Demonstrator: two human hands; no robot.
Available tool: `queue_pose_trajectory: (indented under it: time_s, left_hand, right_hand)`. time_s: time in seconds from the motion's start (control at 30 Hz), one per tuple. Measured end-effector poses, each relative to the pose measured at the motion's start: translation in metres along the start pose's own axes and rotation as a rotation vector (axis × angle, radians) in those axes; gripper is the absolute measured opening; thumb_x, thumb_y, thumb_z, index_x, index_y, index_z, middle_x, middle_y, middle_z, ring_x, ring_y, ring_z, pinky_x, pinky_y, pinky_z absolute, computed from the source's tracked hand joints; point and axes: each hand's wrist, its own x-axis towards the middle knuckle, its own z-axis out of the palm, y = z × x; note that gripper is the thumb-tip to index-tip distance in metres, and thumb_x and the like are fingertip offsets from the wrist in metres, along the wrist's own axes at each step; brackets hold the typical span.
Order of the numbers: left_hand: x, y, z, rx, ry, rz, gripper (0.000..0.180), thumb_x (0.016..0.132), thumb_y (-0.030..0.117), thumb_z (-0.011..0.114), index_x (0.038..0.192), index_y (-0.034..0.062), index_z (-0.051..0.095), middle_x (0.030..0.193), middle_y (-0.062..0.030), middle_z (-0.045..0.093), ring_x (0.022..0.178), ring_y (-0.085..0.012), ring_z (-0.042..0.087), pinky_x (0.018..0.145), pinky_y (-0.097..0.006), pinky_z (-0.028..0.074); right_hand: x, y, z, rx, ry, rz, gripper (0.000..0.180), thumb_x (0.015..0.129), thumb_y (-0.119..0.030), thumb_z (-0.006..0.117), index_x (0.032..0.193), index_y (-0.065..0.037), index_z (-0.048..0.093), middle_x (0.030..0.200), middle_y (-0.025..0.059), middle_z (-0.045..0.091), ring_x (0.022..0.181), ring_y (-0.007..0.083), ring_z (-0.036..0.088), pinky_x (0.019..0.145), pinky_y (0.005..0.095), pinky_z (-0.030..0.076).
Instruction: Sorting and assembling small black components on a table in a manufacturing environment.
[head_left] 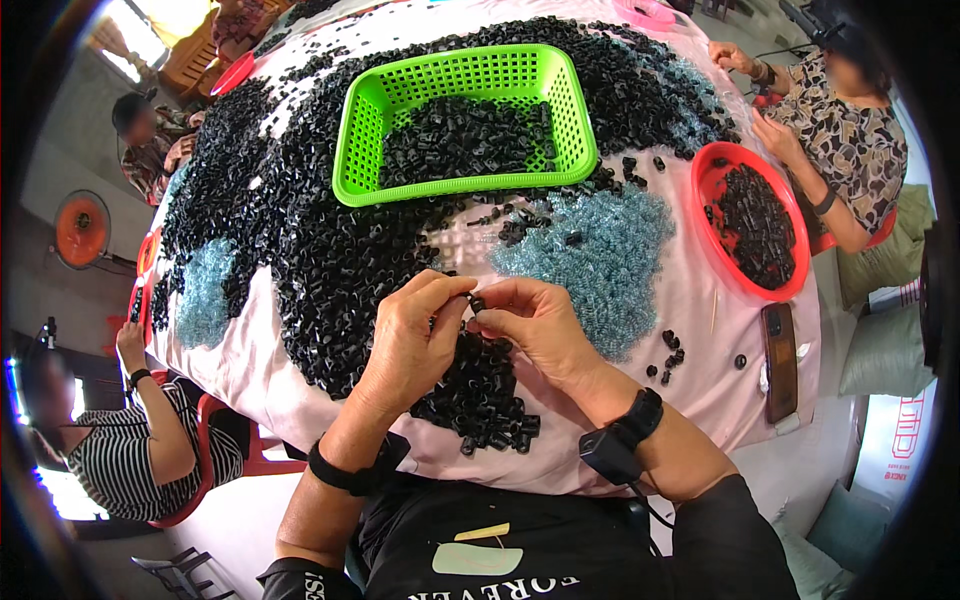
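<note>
Lime-green rectangular lattice-walled plastic basket at twelve o'clock, glossy black small plastic parts, translucent pale-blue small pieces at two, red oval plastic tray nearer three, pale-pink cloth, black-and-white striped shirt at eight, black-brown-cream camouflage-patterned shirt at two

Hands — fingertips close together

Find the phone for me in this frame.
In the head view, the phone lies near the right edge of the table, just below the red basin and right of a lone black piece.
</note>
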Motion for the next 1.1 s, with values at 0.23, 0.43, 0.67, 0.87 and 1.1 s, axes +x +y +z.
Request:
queue_pose_trajectory:
  time_s: [0.23,0.43,0.67,0.87,1.1]
  left_hand:
    - [0.001,-0.002,0.003,0.011,-0.015,0.046,0.019,0.090,-0.006,0.063,0.107,-0.0039,0.071,0.092,-0.0146,0.069,0.082,-0.0244,0.071,0.074,-0.031,0.054]
    - [0.003,-0.004,0.007,0.018,-0.020,0.097,0.018,0.090,-0.006,0.062,0.105,-0.0035,0.071,0.090,-0.0155,0.068,0.079,-0.0295,0.070,0.070,-0.034,0.055]
    - [0.001,-0.008,0.015,0.131,0.073,0.193,0.022,0.089,-0.007,0.063,0.110,-0.0036,0.069,0.095,-0.0169,0.069,0.080,-0.0312,0.071,0.070,-0.033,0.056]
    - [-0.002,-0.006,0.015,0.208,0.047,0.252,0.035,0.082,-0.003,0.070,0.117,-0.0022,0.066,0.111,-0.0196,0.067,0.096,-0.0368,0.069,0.084,-0.039,0.056]
    - [-0.004,-0.004,0.027,0.195,0.066,0.204,0.044,0.076,-0.003,0.073,0.119,-0.0017,0.064,0.115,-0.0207,0.067,0.102,-0.0395,0.067,0.088,-0.042,0.056]
  right_hand:
    - [-0.003,-0.001,0.004,0.026,0.044,0.000,0.014,0.090,0.002,0.072,0.104,0.002,0.071,0.092,0.0065,0.073,0.081,0.0111,0.069,0.072,0.0223,0.055]
    - [-0.002,0.001,0.002,0.034,0.044,-0.003,0.017,0.091,0.001,0.072,0.107,0.003,0.071,0.095,0.0080,0.073,0.084,0.0132,0.071,0.074,0.0230,0.057]
    - [-0.001,0.003,0.002,0.063,0.057,-0.005,0.015,0.093,-0.001,0.070,0.108,0.004,0.071,0.096,0.0097,0.073,0.085,0.0138,0.071,0.076,0.0235,0.057]
    - [-0.001,0.002,0.000,0.000,0.094,-0.011,0.013,0.095,-0.005,0.069,0.104,0.003,0.072,0.093,0.0070,0.073,0.079,0.0107,0.068,0.072,0.0222,0.055]
    - [0.001,0.005,0.002,0.059,0.100,-0.024,0.011,0.095,-0.008,0.070,0.102,0.001,0.073,0.088,0.0046,0.073,0.075,0.0080,0.065,0.067,0.0215,0.052]
